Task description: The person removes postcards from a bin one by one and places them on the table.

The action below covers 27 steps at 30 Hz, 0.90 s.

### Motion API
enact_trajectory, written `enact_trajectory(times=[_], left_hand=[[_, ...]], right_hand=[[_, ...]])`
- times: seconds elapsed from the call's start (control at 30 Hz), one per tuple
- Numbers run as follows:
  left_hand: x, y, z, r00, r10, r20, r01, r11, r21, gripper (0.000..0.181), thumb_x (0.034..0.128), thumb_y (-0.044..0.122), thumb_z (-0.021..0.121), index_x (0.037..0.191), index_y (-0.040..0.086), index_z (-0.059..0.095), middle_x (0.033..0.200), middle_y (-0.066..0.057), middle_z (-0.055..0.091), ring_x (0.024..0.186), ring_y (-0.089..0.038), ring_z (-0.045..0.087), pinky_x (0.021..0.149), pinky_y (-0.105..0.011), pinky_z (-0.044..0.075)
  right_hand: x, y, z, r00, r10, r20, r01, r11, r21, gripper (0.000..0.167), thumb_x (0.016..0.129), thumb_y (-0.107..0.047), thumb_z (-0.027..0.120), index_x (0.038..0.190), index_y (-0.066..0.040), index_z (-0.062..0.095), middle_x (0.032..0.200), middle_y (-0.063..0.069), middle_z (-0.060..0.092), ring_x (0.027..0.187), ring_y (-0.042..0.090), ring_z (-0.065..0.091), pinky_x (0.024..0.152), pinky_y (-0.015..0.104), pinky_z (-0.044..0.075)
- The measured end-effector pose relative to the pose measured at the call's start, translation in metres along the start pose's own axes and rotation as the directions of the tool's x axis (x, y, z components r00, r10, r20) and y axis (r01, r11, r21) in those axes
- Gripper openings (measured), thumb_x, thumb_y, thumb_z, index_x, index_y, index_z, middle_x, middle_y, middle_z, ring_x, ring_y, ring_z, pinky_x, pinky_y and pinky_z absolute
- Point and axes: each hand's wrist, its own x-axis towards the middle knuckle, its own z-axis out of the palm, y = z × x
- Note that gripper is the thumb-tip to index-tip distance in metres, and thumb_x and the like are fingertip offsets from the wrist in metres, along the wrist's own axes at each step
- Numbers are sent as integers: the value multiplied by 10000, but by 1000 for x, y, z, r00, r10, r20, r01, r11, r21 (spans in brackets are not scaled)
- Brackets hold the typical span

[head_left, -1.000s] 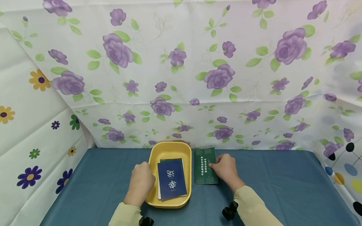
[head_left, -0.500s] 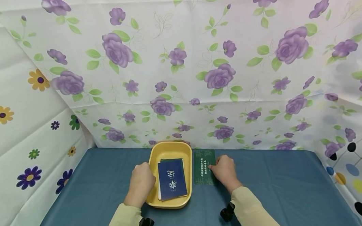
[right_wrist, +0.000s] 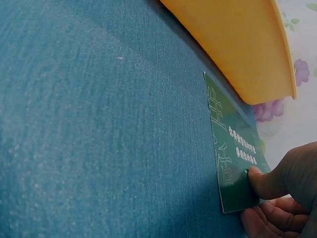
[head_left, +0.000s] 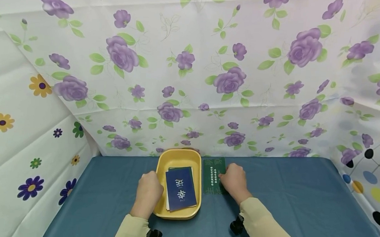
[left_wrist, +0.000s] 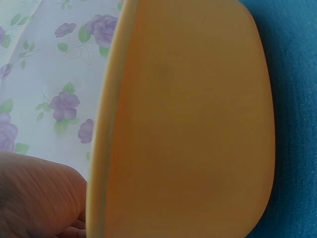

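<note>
Nearest are the left sleeve (head_left: 130, 230) and right sleeve (head_left: 269, 224), each with a black wrist camera (head_left: 237, 225) beside its cuff. Just beyond, the left hand (head_left: 149, 192) is closed at the left rim of the yellow tray (head_left: 176, 215); its fingers curl over the rim, though the tips are hidden. The right hand (head_left: 236, 181) is nearly closed, pinching the right edge of the green card (head_left: 212, 175), thumb (right_wrist: 267, 184) on the printed face and fingers at the edge. The card lies on the table (head_left: 292, 199), just right of the tray; whether any edge is raised cannot be told.

Likely faults: the thin card may slip or bend, since it is pinched at one edge only; if carried low towards the tray, it may catch the wall. A pull by the left hand could drag the tray and shift its contents.

The green card's long axis runs near to far, almost parallel to the tray's; its white print follows that axis, with a short end towards the viewer. Inside the tray, the blue card (head_left: 181, 188) lies face up over a pale card (head_left: 167, 206), its long axis skewed, far end leaning left. Behind rises the flowered cloth (head_left: 198, 81).
</note>
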Motion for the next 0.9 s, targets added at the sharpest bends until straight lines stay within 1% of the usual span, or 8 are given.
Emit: enact_trajectory(times=[0.2, 0.33, 0.47, 0.57, 0.67, 0.73, 0.9], left_hand=[[1, 0, 1, 1000, -6, 3, 6, 1000, 2, 171, 802, -19, 603, 962, -71, 632, 839, -222, 669, 619, -269, 659, 420, -284, 468], [1, 0, 1, 1000, -12, 6, 12, 1000, 4, 168, 809, -14, 600, 964, -69, 633, 836, -215, 670, 616, -258, 659, 418, -283, 468], [0, 0, 0, 1000, -10, 1, 10, 1000, 9, 168, 804, -11, 604, 960, -68, 633, 836, -219, 670, 615, -265, 658, 413, -284, 463], [0, 0, 1, 1000, 4, -14, -4, 1000, 8, 164, 796, -14, 607, 948, -70, 633, 826, -223, 669, 604, -269, 655, 402, -278, 452], [0, 0, 1, 1000, 16, -25, -15, 1000, 8, 158, 790, -13, 612, 936, -69, 634, 811, -220, 668, 592, -263, 650, 395, -269, 441], [0, 0, 1, 1000, 14, -22, -14, 1000, 9, 159, 790, -14, 611, 938, -68, 634, 811, -217, 667, 590, -261, 648, 395, -267, 437], [0, 0, 0, 1000, -2, -11, 2, 1000, 12, 164, 794, -12, 609, 946, -66, 632, 817, -213, 664, 589, -248, 642, 396, -266, 431]], right_hand=[[0, -1, -2, 1000, -3, 11, 3, 1000, -8, 551, 768, -265, 756, 466, -199, 301, 421, -56, 205, 341, 120, 255, 384, 271, 301], [0, -2, -2, 1000, -13, 2, 13, 999, -40, 546, 757, -269, 766, 449, -186, 323, 395, -50, 244, 328, 149, 370, 407, 281, 348], [0, -3, -3, 1000, -7, -10, 7, 997, -72, 530, 743, -284, 778, 441, -180, 355, 378, -36, 324, 358, 173, 472, 423, 286, 370], [-1, -4, -4, 1000, -5, -16, 4, 997, -83, 493, 737, -290, 783, 444, -177, 402, 376, -11, 421, 381, 167, 494, 436, 289, 384], [-2, -5, -5, 1000, -6, -17, 5, 997, -79, 481, 733, -291, 786, 447, -177, 417, 383, 6, 447, 383, 163, 497, 436, 287, 390], [-3, -4, -6, 1000, -8, -14, 7, 997, -76, 485, 732, -296, 788, 445, -180, 414, 378, 1, 422, 374, 162, 492, 426, 282, 385], [-1, -2, -3, 1000, -9, 0, 9, 997, -72, 536, 729, -313, 790, 436, -190, 358, 380, -36, 286, 335, 162, 439, 384, 268, 352]])
